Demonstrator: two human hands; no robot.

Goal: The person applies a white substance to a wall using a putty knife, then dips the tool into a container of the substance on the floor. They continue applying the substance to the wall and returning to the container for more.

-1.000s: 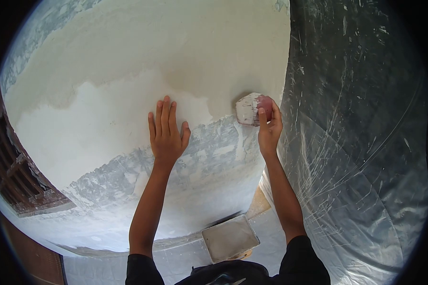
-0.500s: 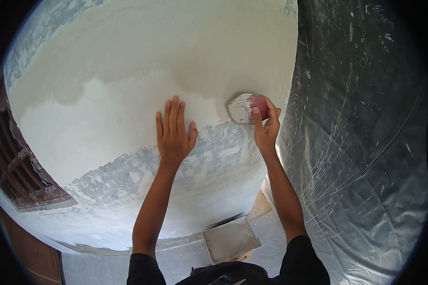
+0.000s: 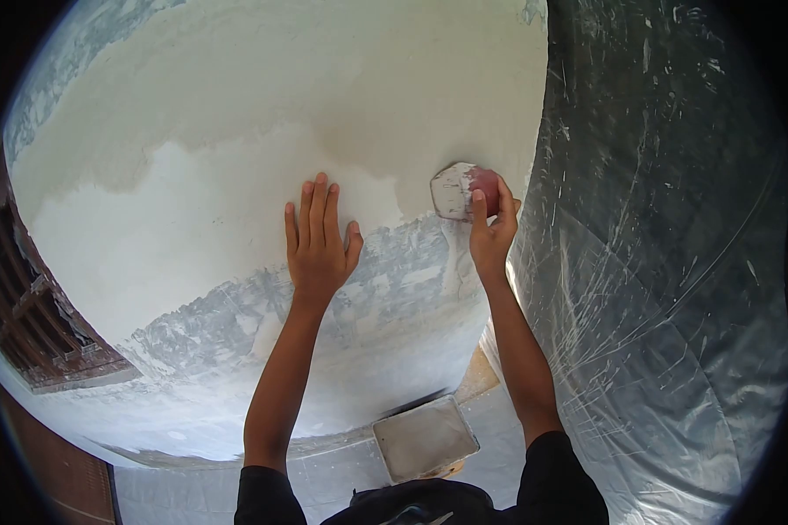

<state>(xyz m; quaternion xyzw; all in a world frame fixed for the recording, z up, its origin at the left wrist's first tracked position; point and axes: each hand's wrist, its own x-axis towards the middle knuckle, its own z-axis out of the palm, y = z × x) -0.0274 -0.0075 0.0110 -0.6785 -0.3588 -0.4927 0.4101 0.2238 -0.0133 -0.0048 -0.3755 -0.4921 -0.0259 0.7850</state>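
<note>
My left hand [image 3: 317,249] lies flat against the wall [image 3: 236,210], its fingers stretched upward and the thumb apart. Between the thumb and fingers of my right hand [image 3: 494,229] is a flat putty spreader [image 3: 457,192], reddish near the grip and coated whitish over the rest. Its face rests against the wall near the right edge. Smooth putty in cream and white covers the upper and middle wall. Below both hands runs a patchy grey-blue band [image 3: 228,315]. The far side of the spreader is hidden.
A shallow tray [image 3: 425,440] with a pale layer in it stands low by the wall's foot. Dark plastic sheeting [image 3: 665,227], streaked with white, hangs on the right. A brown slatted frame [image 3: 39,306] sits at the left. Pale sheeting [image 3: 324,486] covers the floor.
The putty spreader in my right hand has shifted slightly right and up along the wall, turning a little. My left hand stays nearly in place on the wall.
</note>
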